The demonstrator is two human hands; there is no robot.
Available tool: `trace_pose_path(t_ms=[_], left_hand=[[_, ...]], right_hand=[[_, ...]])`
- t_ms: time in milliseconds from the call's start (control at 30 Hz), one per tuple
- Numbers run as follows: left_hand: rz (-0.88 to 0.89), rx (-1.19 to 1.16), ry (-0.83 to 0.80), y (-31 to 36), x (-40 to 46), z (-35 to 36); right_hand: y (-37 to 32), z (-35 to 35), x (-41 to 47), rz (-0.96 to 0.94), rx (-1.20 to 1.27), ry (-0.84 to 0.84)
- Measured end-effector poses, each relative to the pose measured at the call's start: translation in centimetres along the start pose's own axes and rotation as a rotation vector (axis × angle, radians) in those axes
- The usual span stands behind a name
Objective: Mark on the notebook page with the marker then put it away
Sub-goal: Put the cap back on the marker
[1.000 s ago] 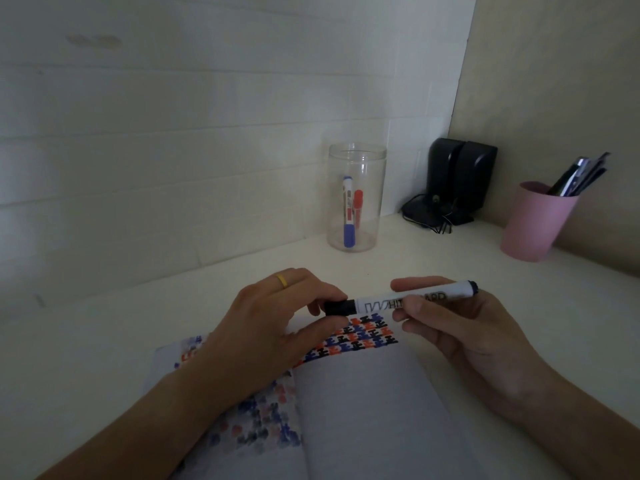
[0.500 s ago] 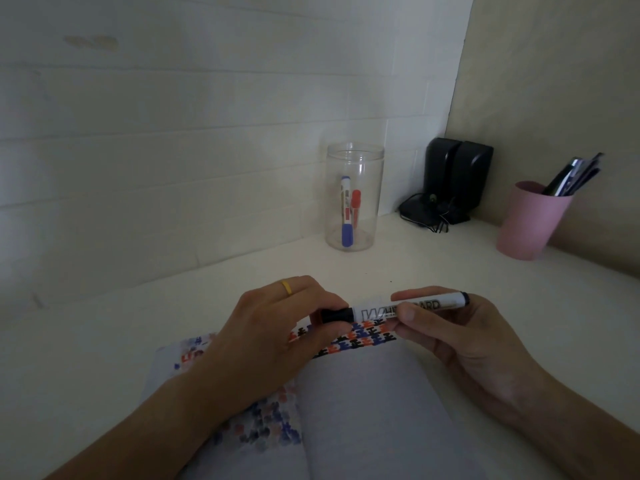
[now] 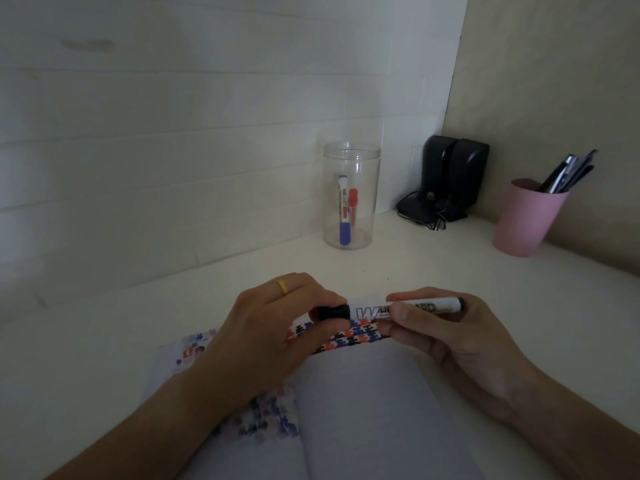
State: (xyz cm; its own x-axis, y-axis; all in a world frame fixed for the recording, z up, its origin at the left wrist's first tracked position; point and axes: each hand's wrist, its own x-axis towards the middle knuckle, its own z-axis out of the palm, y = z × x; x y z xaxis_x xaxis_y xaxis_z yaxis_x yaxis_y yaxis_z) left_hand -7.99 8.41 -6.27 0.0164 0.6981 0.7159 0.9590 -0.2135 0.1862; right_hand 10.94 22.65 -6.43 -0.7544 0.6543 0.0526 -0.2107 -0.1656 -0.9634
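Two hands, left hand point(image 3: 266, 327) and right hand point(image 3: 446, 337), one black marker point(image 3: 377, 310), one open notebook point(image 3: 346, 410), one clear jar point(image 3: 350, 195) with two markers, blue marker point(image 3: 343, 209) and red marker point(image 3: 353, 206), two black speakers point(image 3: 453, 171), one pink cup point(image 3: 526, 220) of pens, one yellow ring point(image 3: 282, 286).

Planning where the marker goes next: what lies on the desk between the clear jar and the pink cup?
In the head view, a pair of black speakers with a tangle of cable stands between the clear jar and the pink cup, set back in the corner.
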Motion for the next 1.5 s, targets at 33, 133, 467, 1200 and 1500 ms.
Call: trace_pose_path(t_ms=[33, 133, 467, 1200, 1500], left_hand=[[-0.018, -0.009, 0.016, -0.2, 0.1, -0.1], [-0.056, -0.013, 0.032, -0.9, 0.5, -0.2], [-0.101, 0.01, -0.107, -0.9, 0.3, 0.6], [-0.309, 0.316, -0.016, -3.5, -0.5, -0.6], [-0.338, 0.356, -0.004, -3.9, -0.6, -0.4]], right_hand=[[0.0, 0.1, 0.0, 0.001, -0.041, -0.024], [-0.5, 0.4, 0.0, -0.018, -0.217, -0.095], [-0.3, 1.4, -0.1, -0.019, -0.264, -0.185], [-9.2, 5.6, 10.5, -0.812, -0.697, 0.438], [-11.2, 6.3, 17.9, -0.978, -1.031, 0.556]])
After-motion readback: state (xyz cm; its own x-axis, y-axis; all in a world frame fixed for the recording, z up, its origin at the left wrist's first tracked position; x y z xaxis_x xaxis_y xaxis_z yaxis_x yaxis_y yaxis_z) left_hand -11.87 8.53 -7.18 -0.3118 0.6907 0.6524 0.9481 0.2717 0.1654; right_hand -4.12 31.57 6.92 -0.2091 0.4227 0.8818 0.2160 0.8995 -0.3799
